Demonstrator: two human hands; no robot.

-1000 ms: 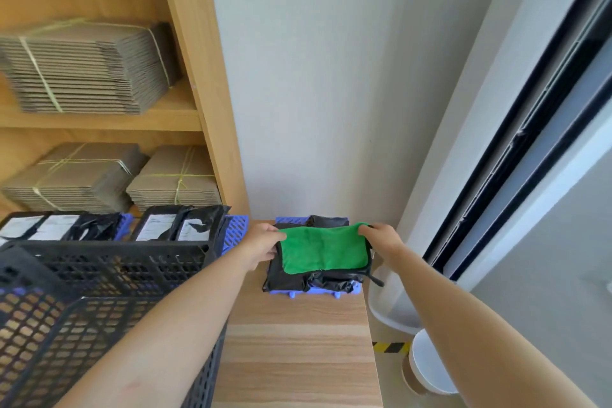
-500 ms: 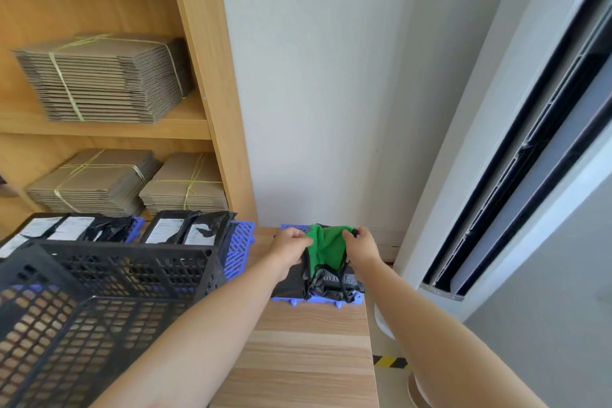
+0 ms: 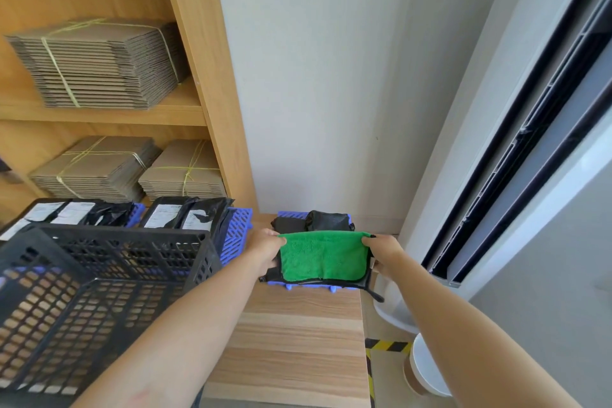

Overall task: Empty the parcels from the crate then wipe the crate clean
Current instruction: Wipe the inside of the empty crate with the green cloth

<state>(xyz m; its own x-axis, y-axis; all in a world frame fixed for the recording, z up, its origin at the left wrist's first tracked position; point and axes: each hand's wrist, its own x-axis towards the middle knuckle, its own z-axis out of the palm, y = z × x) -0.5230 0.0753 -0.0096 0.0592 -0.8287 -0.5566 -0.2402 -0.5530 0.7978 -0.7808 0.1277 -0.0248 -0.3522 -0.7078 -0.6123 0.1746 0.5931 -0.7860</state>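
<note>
Green fleecy cloth (image 3: 324,257), dark-trimmed, stretched flat: left hand (image 3: 265,250) pinches one top corner, right hand (image 3: 384,250) the other, above black parcels (image 3: 326,221) on a blue tray (image 3: 291,214). Black lattice crate (image 3: 99,275) stands left.

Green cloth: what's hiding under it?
Some black parcels stick out behind the green cloth, on a blue tray whose front edge shows. The cloth covers the pile's middle, so how many lie there is hidden.

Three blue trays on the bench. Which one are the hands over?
The rightmost blue tray: left hand and right hand hold a green cloth spread above it. The middle tray and leftmost tray, behind the black crate, carry white-labelled parcels.
</note>
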